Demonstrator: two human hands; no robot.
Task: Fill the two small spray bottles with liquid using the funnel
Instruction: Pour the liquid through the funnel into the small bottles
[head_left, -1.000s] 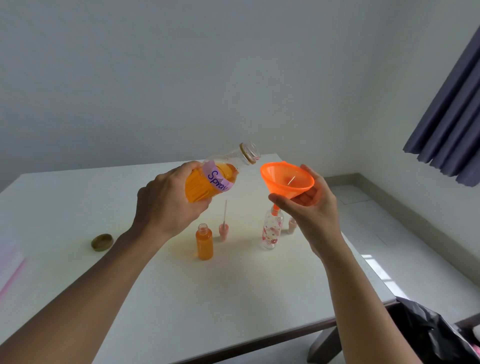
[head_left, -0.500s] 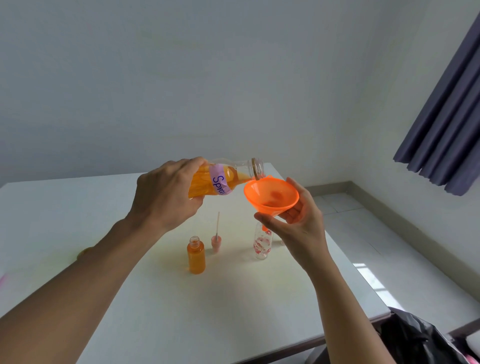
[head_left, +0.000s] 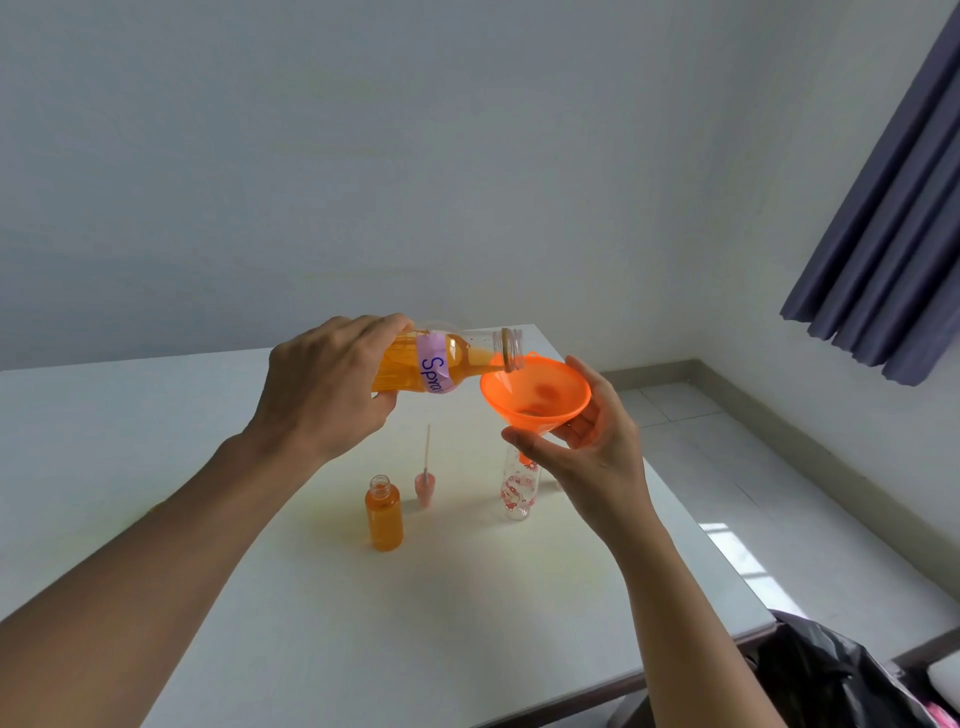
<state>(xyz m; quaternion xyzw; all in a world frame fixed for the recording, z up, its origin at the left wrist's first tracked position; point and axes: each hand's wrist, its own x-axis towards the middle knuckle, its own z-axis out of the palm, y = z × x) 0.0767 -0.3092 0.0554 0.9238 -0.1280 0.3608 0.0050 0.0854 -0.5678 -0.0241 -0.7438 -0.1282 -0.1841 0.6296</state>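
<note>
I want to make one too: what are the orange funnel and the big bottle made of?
Orange funnel: probably smooth plastic, since light glows through its thin wall. Big bottle: likely clear plastic; you see the orange liquid through it.

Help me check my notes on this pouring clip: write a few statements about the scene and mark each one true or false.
1. The left hand grips the large bottle, which is tipped with its mouth over the funnel. True.
2. The funnel stands in place with no hand on it. False: the right hand holds it, with its spout at the patterned bottle's neck.
3. The plain small bottle is uncapped and full of orange liquid. True.
4. The patterned bottle is full of orange liquid. False: it looks clear, with no orange fill visible.
5. The large bottle has its cap on. False: its mouth is open.
</note>
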